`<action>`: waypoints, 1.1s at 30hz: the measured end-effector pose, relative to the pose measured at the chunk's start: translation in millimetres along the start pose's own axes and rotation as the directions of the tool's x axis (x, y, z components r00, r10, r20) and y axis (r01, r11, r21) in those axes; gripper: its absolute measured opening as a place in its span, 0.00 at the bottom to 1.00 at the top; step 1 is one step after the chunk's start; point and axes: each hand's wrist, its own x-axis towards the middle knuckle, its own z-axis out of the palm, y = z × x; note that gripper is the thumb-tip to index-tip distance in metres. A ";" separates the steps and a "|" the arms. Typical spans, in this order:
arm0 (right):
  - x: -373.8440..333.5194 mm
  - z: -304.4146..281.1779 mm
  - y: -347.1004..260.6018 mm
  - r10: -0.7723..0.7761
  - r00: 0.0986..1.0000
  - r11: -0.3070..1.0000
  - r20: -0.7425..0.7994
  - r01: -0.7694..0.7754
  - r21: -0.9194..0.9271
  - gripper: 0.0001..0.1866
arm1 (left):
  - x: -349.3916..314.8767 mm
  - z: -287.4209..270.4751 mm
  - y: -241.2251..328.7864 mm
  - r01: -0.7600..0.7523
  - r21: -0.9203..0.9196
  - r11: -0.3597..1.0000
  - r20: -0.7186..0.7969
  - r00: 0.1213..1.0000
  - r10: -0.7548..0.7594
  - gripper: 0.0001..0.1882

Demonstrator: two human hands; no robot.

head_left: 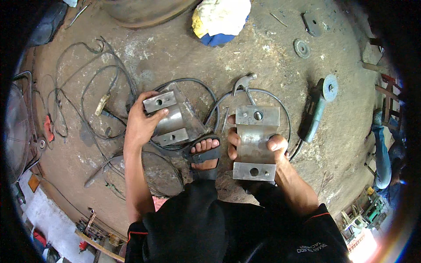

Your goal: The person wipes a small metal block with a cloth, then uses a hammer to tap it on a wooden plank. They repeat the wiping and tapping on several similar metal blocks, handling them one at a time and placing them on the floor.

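The two hands are well apart, each closed around its own metal bracket. The left hand (142, 120) grips the left bracket (170, 120) by its left side, the thumb pressed on the face just below the upper flange and the fingers mostly hidden behind. The right hand (281, 150) is spread across the width of the right bracket (254, 142), thumb on its right edge, fingertips on its left edge, the palm out of sight behind it.

Both brackets have a flat, drilled flange at either end and a curved middle. The right bracket's long axis, flange to flange, runs almost straight away from the person; its hollow faces up. The left bracket's axis slants, the far flange lying farther left than the near one. A dusty grey plate (189, 105) shows beside and behind the left bracket; whether they touch cannot be told.

Between the hands, nearer the body, is a sandalled foot (204, 155). Light lettering is printed on the black clothing (258, 232); the brackets show no markings clear enough to make out.

Beyond the right bracket a hammer (244, 83) lies on the stained floor (267, 57), with black cable (287, 114) looping around. Farther right lies an angle grinder (313, 111), its disc toward the far side, and beyond it a loose round disc (301, 48).
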 end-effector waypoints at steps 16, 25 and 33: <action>5.2 -1.1 -13.1 0.011 0.991 0.987 0.130 -0.032 0.156 0.53 | 9.7 10.2 10.0 -0.141 0.110 0.984 0.018 0.990 0.140 0.27; -3.7 0.4 -17.3 -0.013 0.994 0.984 -0.107 -0.006 -0.178 0.56 | -5.6 11.8 -6.0 0.054 -0.019 0.998 -0.054 0.997 -0.055 0.29; -19.1 -3.4 -17.6 -0.156 0.956 0.853 -0.247 0.005 -0.521 0.44 | -24.3 10.6 -10.4 -0.004 -0.211 0.977 -0.086 0.996 -0.015 0.40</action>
